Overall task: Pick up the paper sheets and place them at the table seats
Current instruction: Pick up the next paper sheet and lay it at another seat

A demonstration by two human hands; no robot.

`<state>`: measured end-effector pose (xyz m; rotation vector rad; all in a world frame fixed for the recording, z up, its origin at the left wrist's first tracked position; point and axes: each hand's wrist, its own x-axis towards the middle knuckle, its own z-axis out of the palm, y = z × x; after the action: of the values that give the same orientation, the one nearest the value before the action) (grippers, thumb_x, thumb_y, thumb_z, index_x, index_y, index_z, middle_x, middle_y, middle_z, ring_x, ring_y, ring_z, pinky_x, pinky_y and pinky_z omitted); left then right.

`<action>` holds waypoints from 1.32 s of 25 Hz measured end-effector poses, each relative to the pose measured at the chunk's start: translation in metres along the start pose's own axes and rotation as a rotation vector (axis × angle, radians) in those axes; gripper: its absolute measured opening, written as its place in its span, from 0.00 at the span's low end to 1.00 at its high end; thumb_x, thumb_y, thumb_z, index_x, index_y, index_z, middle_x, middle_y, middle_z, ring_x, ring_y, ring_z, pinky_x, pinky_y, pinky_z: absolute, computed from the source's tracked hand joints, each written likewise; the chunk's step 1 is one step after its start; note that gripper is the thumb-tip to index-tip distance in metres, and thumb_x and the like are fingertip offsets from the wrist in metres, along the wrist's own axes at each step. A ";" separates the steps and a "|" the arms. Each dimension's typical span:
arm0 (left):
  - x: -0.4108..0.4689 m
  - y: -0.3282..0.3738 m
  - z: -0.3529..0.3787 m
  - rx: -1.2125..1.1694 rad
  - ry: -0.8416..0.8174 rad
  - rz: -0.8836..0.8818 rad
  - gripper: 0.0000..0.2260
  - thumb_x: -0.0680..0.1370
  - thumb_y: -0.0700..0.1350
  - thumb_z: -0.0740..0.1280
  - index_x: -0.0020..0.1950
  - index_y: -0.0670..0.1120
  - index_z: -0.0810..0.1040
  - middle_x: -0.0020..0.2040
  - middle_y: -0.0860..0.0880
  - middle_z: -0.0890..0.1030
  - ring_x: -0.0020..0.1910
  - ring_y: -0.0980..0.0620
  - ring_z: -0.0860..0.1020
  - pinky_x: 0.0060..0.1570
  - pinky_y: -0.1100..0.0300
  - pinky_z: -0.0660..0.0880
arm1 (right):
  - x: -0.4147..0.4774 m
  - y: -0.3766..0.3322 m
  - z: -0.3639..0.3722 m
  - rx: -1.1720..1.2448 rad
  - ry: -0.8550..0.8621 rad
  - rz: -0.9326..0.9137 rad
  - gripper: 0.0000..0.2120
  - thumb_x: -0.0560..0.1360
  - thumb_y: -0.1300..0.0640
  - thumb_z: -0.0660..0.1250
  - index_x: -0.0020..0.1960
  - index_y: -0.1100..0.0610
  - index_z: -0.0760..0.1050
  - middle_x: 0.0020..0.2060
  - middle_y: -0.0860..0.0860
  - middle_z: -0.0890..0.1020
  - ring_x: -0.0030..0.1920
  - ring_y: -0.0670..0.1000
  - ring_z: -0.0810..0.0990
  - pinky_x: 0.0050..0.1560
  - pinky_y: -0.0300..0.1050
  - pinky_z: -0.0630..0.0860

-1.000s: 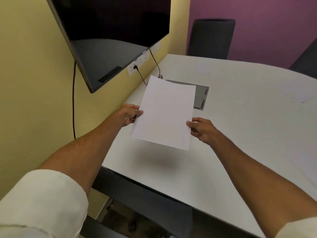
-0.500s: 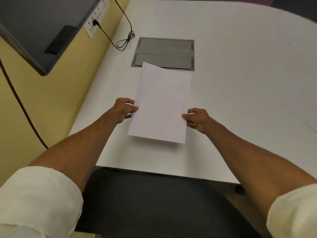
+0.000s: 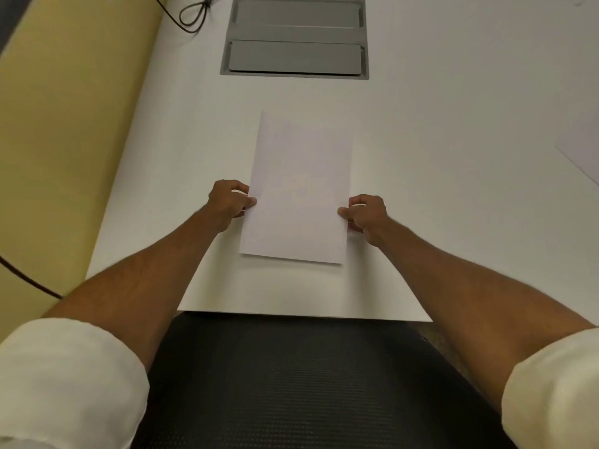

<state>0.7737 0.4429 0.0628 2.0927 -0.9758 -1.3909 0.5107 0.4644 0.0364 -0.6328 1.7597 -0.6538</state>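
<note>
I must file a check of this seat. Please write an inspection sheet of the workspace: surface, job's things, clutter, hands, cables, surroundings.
Surface: white table, a grey hatch set into it.
Job's things: paper sheet near the table's front edge, flatness unclear; second sheet partly in view at far right.
Clutter: nothing seen.
Hands: left hand and right hand each pinch a side edge of the paper sheet.
Cables: looped cable on the table left of the hatch; second cable along the wall.
Surroundings: yellow wall at left; dark chair at the front edge.
</note>
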 end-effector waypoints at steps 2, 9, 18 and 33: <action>0.004 -0.006 0.004 0.023 0.006 0.006 0.08 0.71 0.33 0.72 0.46 0.43 0.78 0.48 0.41 0.80 0.45 0.46 0.78 0.40 0.61 0.76 | 0.002 0.004 0.002 -0.037 0.013 -0.005 0.11 0.67 0.68 0.73 0.36 0.56 0.75 0.42 0.59 0.81 0.42 0.59 0.81 0.51 0.55 0.80; 0.015 -0.016 0.009 0.076 0.037 0.027 0.09 0.69 0.33 0.73 0.46 0.42 0.78 0.40 0.43 0.78 0.38 0.46 0.76 0.47 0.54 0.77 | 0.010 0.006 0.010 -0.157 0.037 -0.016 0.11 0.67 0.65 0.74 0.36 0.53 0.74 0.35 0.51 0.78 0.28 0.53 0.74 0.35 0.45 0.75; 0.022 -0.027 0.010 0.089 0.113 -0.009 0.09 0.69 0.34 0.74 0.38 0.44 0.76 0.35 0.48 0.76 0.31 0.51 0.74 0.34 0.60 0.75 | 0.019 0.012 0.023 -0.146 0.075 -0.042 0.11 0.66 0.66 0.74 0.40 0.55 0.74 0.41 0.53 0.79 0.37 0.54 0.76 0.36 0.42 0.74; 0.022 -0.032 0.011 0.169 0.194 -0.008 0.15 0.64 0.33 0.74 0.32 0.45 0.68 0.39 0.42 0.77 0.32 0.44 0.74 0.32 0.58 0.72 | 0.022 0.017 0.029 -0.140 0.124 -0.072 0.14 0.62 0.63 0.75 0.36 0.49 0.72 0.49 0.53 0.81 0.44 0.58 0.81 0.50 0.57 0.80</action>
<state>0.7788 0.4470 0.0231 2.3067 -1.0354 -1.1167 0.5313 0.4572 0.0024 -0.7678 1.9174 -0.6343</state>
